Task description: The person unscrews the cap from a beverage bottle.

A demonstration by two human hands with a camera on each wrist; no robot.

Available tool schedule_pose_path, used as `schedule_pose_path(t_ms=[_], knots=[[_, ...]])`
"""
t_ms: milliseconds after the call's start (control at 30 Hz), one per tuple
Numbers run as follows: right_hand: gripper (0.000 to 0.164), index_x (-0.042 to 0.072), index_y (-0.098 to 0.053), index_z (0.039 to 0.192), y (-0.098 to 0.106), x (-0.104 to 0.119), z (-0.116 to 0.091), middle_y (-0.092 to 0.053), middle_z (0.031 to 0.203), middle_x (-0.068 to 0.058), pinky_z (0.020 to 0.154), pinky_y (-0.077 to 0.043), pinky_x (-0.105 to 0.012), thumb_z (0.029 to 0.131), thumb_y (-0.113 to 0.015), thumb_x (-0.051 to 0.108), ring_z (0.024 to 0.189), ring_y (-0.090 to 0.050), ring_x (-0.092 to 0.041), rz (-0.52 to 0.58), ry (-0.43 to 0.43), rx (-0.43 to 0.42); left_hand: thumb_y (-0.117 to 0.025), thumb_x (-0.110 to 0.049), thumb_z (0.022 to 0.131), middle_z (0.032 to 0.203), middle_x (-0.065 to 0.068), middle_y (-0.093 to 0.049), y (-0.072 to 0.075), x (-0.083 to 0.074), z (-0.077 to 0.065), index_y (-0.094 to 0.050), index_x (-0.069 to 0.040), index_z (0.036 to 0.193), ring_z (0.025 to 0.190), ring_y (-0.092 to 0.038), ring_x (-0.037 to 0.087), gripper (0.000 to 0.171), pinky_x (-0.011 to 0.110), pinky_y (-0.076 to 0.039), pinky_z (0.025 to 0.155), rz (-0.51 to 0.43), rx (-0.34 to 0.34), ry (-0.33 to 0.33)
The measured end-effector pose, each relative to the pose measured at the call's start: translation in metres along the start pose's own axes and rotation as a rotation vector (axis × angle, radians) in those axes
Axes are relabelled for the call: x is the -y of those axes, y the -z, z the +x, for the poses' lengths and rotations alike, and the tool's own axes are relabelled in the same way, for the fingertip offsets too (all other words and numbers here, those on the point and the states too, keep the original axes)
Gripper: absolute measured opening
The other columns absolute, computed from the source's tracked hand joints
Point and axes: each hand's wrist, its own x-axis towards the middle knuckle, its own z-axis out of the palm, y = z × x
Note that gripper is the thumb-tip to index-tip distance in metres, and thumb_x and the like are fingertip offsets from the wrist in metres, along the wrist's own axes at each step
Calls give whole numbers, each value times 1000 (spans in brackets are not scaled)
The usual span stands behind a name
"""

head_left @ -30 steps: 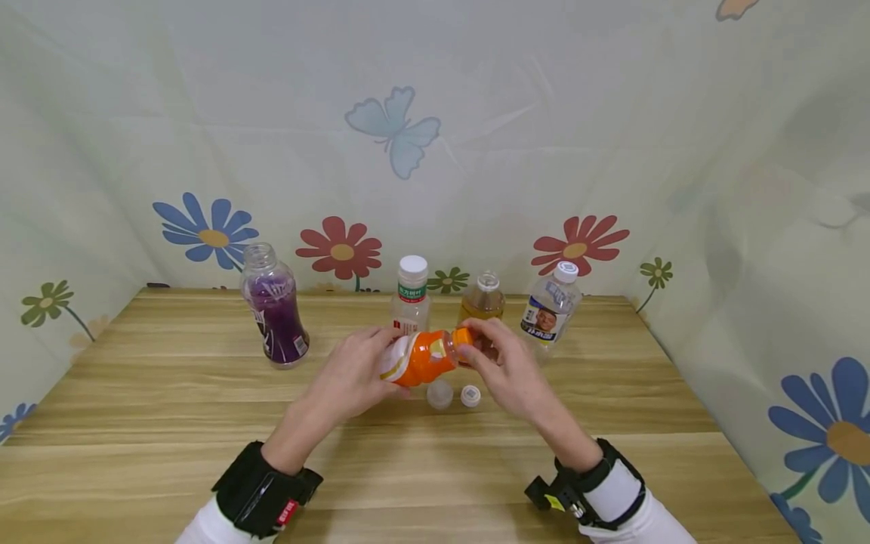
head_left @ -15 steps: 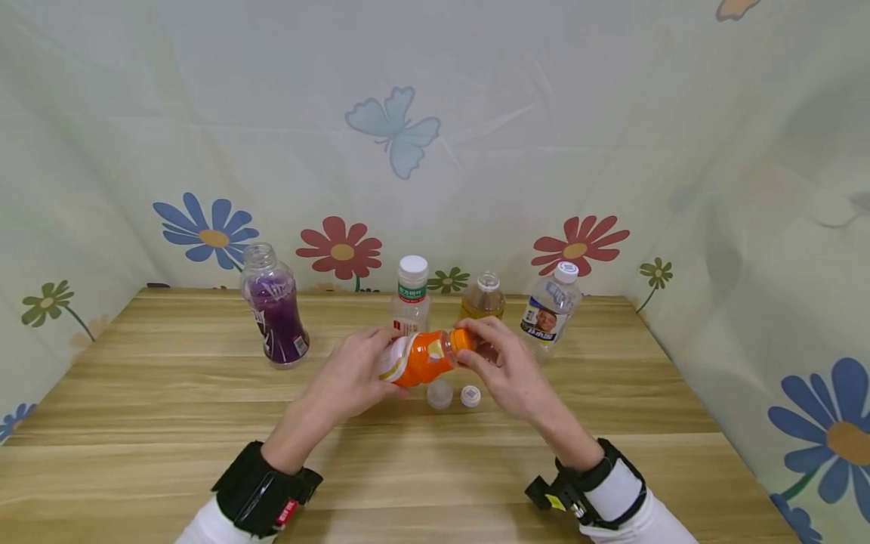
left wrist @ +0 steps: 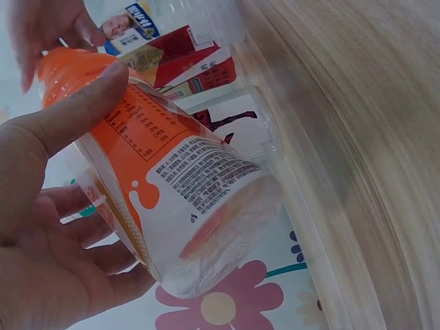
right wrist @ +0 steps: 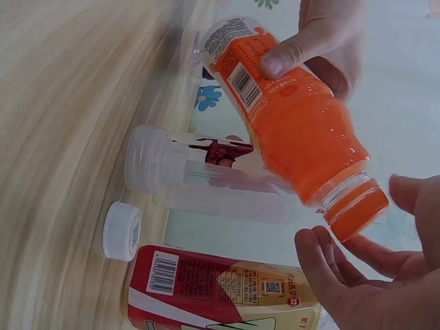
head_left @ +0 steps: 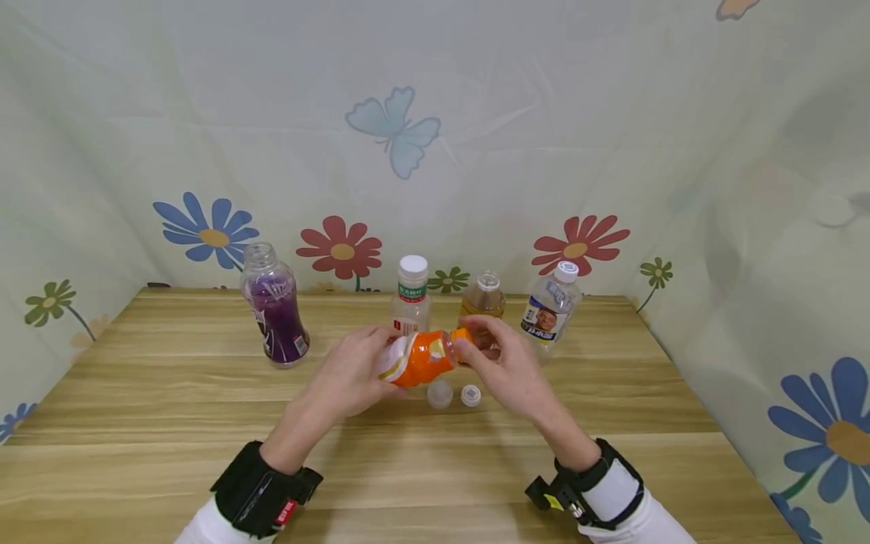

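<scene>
My left hand (head_left: 347,370) grips the white-labelled lower body of an orange drink bottle (head_left: 424,359), tilted and raised above the table, its neck towards my right hand. In the left wrist view, the thumb lies across the orange label. The fingers of my right hand (head_left: 510,370) curl round the orange cap (right wrist: 357,212) on the bottle's neck, thumb on the near side. In the right wrist view the thumb shows close to the cap's edge. Below the bottle, a translucent cap (head_left: 439,394) and a white cap (head_left: 470,396) lie on the table.
An uncapped purple drink bottle (head_left: 275,317) stands at left. Behind my hands are a white-capped clear bottle (head_left: 412,291) and an amber drink bottle (head_left: 482,302). At right stands a clear bottle with a blue label (head_left: 549,310). Flowered cloth (head_left: 272,151) rises behind the wooden table (head_left: 170,393).
My right thumb and fingers have shifted slightly about the orange cap, covering more of it in the head view. The left hand and the bottle have stayed almost still.
</scene>
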Motion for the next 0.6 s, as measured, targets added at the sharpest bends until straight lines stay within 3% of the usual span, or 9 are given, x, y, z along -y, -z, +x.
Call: schedule_pose_path(t_ms=[167,433,600], knots=[[29,1,-69,119,-1,0,0,-67,101,-7,75,-58,-35,98,-74,20,86,-64,-20,-56,8,-27,-100,-24,65,119,10,-66,0,0,-1,-64,-4,127,101,-61,26,74,45,-54,92,10,-9,-11],[24,4,-69,117,-2,-2,0,-66,96,-3,69,-57,-29,97,-74,17,82,-62,-17,-102,72,-46,-101,-22,64,117,9,-67,0,-1,0,-65,-4,126,99,-61,25,74,44,-55,91,2,-16,-19],[28,4,-68,119,-3,-2,-1,-67,96,-2,68,-57,-30,100,-70,24,81,-63,-16,-130,31,-36,-100,-24,65,119,9,-66,1,-1,0,-64,-4,127,100,-61,25,75,44,-55,92,6,-9,-11]])
